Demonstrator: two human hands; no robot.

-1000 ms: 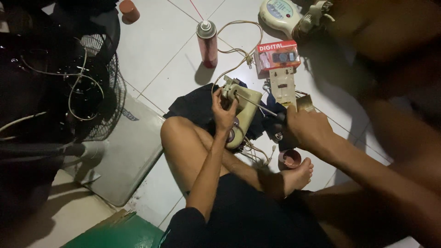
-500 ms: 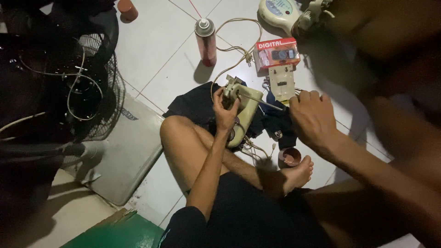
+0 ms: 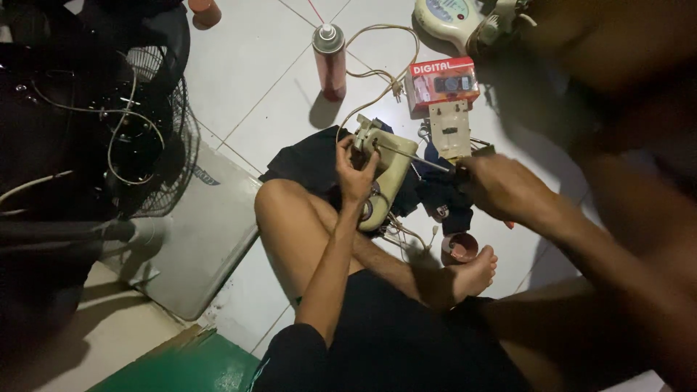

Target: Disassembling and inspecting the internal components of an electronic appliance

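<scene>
I sit cross-legged on a tiled floor. My left hand (image 3: 356, 170) grips a cream-coloured appliance housing (image 3: 388, 181) that rests on a dark cloth (image 3: 308, 160) by my knee. My right hand (image 3: 501, 185) holds a screwdriver (image 3: 414, 156) whose thin metal shaft points left, with its tip at the top of the housing. Thin wires (image 3: 406, 232) trail from the housing's lower end.
A red spray can (image 3: 330, 62) stands on the floor beyond. A red box (image 3: 443, 83), a cream plate (image 3: 450, 131) and a cord with plug (image 3: 377, 72) lie near it. A small brown cup (image 3: 459, 248) sits by my foot (image 3: 472, 272). A black fan grille (image 3: 131, 131) stands at left.
My right hand, which hovered above the cloth half a second ago, has come back down with the screwdriver tip against the housing. My left hand kept its hold.
</scene>
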